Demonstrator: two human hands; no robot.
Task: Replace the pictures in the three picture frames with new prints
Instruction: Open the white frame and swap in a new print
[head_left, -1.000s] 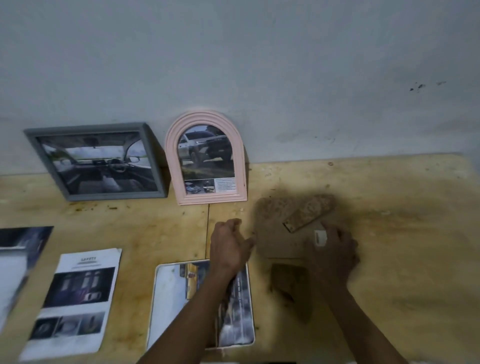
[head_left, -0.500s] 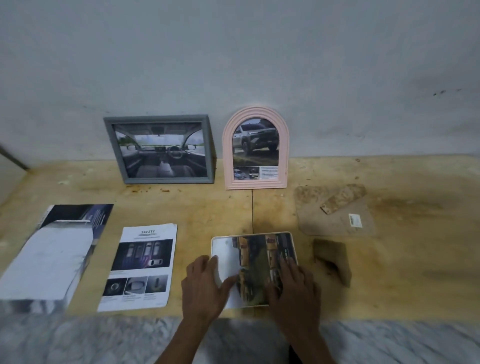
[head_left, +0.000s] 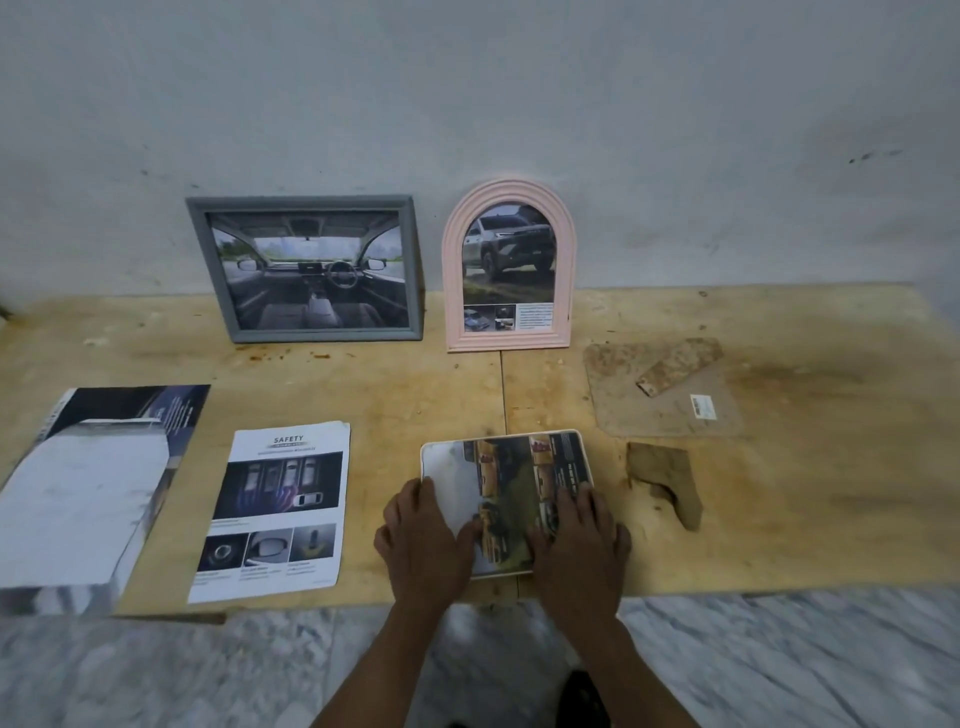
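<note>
A white rounded picture frame (head_left: 506, 467) lies flat near the front edge of the wooden board, with a car print in it. My left hand (head_left: 423, 545) rests on its left side and my right hand (head_left: 576, 545) on its right side, fingers spread flat, pressing down. A grey frame (head_left: 306, 267) with a car-interior picture and a pink arched frame (head_left: 509, 265) with a truck picture lean upright against the wall. A brown backing board (head_left: 660, 389) with a stand flap lies flat to the right.
A "SAFETY" print (head_left: 278, 509) and a larger brochure (head_left: 88, 483) lie on the left of the wooden board (head_left: 805, 467). A brown stand piece (head_left: 665, 480) lies right of the white frame. Marbled floor (head_left: 208, 670) shows in front.
Both hands left the brown backing board and came down onto the white frame. The view pulled back and shifted left, so more of the prints shows.
</note>
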